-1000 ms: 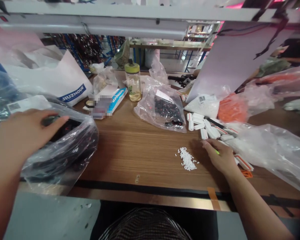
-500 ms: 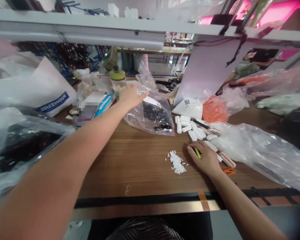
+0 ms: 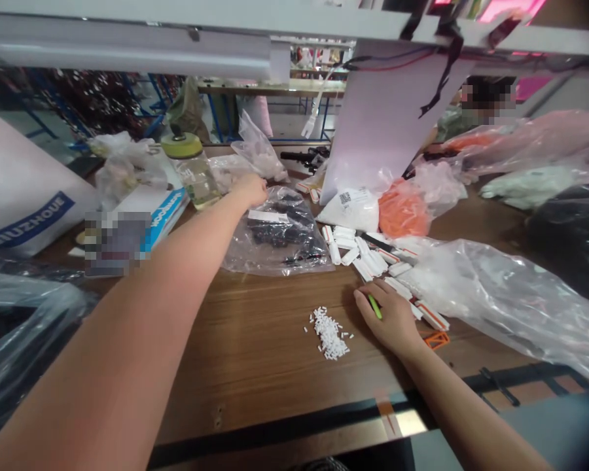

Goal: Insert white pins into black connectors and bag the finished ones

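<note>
My left hand reaches far across the table, its fingers curled at the top edge of a clear plastic bag. Dark parts and a white label show through that bag. Low on the table to the right, my right hand is closed around a slim bright green tool; its other end is hidden by the hand. A loose heap of small white pegs lies to the left of my right hand. Just beyond that hand sit several white, orange-edged pieces.
A lidded bottle and a blue-white box stand left of the bag. Behind the white pieces are a bag of white material and an orange bag. A large clear bag spreads across the right. A shelf crosses overhead.
My left hand has come down onto the bag's top edge, its fingers now curled rather than stretched out. The bag lies flatter and nearer. My right hand keeps its grip; the view has shifted.
</note>
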